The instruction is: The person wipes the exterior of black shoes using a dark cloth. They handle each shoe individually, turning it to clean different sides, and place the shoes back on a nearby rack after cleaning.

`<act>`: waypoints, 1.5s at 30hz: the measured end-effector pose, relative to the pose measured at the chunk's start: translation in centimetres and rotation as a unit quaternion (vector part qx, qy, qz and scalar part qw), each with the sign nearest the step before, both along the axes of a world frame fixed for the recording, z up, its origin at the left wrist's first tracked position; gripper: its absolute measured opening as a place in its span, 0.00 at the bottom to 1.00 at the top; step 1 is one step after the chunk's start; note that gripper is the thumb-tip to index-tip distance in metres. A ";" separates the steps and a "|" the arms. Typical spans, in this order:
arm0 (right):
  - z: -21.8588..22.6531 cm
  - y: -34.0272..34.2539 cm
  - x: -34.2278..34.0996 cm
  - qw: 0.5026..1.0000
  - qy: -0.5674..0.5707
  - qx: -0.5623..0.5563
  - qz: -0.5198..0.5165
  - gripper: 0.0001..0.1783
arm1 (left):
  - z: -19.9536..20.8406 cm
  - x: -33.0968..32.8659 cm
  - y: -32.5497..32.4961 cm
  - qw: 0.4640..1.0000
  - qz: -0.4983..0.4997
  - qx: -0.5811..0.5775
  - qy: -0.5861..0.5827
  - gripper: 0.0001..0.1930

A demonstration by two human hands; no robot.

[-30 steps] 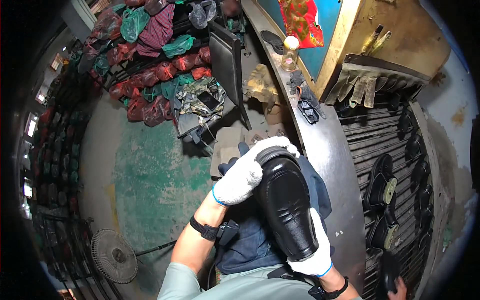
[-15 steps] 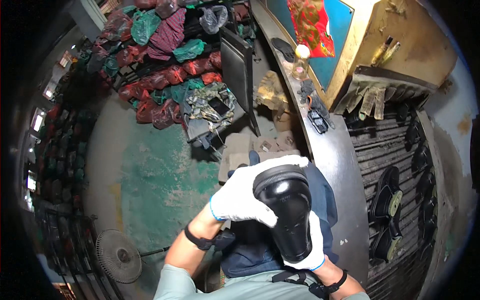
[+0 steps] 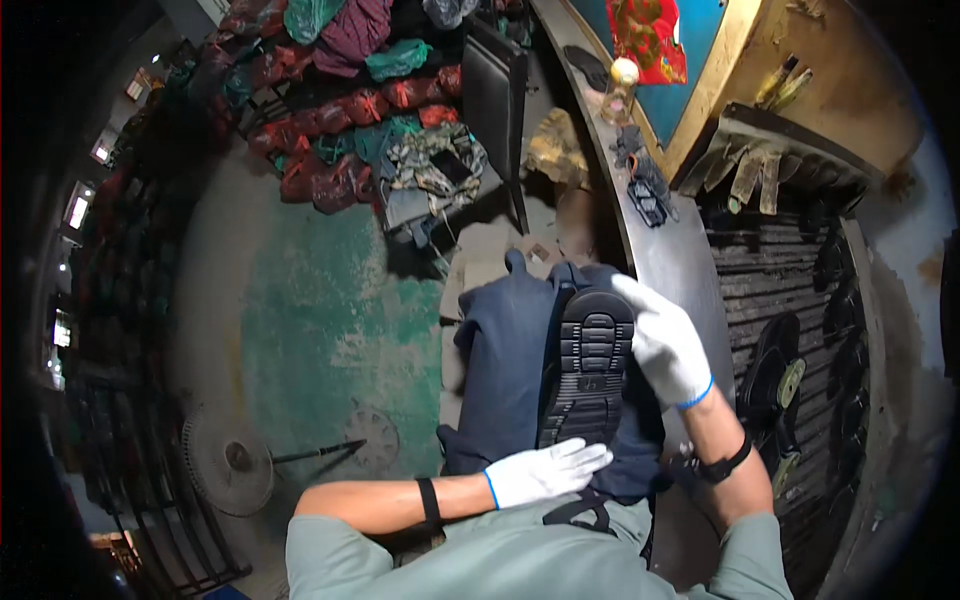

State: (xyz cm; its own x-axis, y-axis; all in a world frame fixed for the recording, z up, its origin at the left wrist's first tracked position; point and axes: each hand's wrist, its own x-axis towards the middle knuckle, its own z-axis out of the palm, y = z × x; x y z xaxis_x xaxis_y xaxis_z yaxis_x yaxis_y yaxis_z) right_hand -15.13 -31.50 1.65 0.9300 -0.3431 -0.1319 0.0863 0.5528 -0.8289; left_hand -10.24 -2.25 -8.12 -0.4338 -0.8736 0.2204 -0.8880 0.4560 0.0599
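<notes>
A black shoe [image 3: 588,385] lies on my lap with its ridged sole facing up and its length pointing away from me. Across the near end of the sole, my left hand [image 3: 545,474] in a white glove rests flat with fingers stretched out. My right hand [image 3: 668,345], gloved the same way, is at the right edge of the sole's far end, its index finger extended past the rim. Whether the right fingertips touch the shoe is hard to make out. The upper is hidden beneath the sole.
A metal-topped bench [image 3: 680,265] runs along my right, bearing a glass jar [image 3: 618,98] and a dark device [image 3: 648,203]. Black shoes [image 3: 775,375] sit on a slatted rack [image 3: 765,290]. At left stands a fan [image 3: 235,457]. Ahead are a cloth-covered chair [image 3: 410,205] and red bags [image 3: 325,180].
The shoe has turned from upper showing to sole up and now lies on my lap. My left hand moved down to its near end; my right hand moved up beside its far end.
</notes>
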 end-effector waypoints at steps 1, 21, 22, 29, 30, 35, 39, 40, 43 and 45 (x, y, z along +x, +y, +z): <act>0.9 -0.2 0.2 0.999 0.028 -0.028 -0.011 0.33 | -0.9 -0.7 0.0 1.000 0.014 -0.014 -0.007 0.21; 4.0 2.0 -3.0 0.859 -0.077 -0.475 0.173 0.34 | 11.3 8.8 -4.9 0.879 0.192 -0.021 0.435 0.33; 3.5 1.7 -3.0 0.884 -0.072 -0.430 0.167 0.35 | 10.3 9.0 -5.0 0.880 0.174 -0.022 0.442 0.33; -0.1 2.6 -2.5 0.948 0.173 -0.268 0.005 0.29 | 12.4 9.9 -7.8 0.773 0.397 0.055 0.491 0.31; 0.2 2.5 -2.0 0.943 0.207 -0.261 -0.005 0.30 | 11.8 9.9 -8.1 0.769 0.415 0.031 0.486 0.32; -1.2 1.8 1.1 0.904 0.296 -0.303 -0.055 0.37 | 11.8 13.2 -11.4 0.712 0.522 0.105 0.459 0.35; 1.4 -1.0 2.7 0.857 0.357 -0.373 0.013 0.44 | 12.7 15.6 -12.5 0.649 0.587 0.180 0.450 0.30; 0.8 -1.0 1.9 0.860 0.333 -0.388 0.011 0.44 | 12.7 15.2 -12.4 0.677 0.558 0.164 0.450 0.28; 0.4 1.2 0.9 0.811 0.199 -0.550 -0.036 0.36 | 12.6 13.0 -11.7 0.768 0.471 0.107 0.421 0.21; 0.0 3.7 0.5 0.803 0.141 -0.566 -0.120 0.34 | 12.7 9.9 -11.2 0.768 0.505 0.068 0.389 0.20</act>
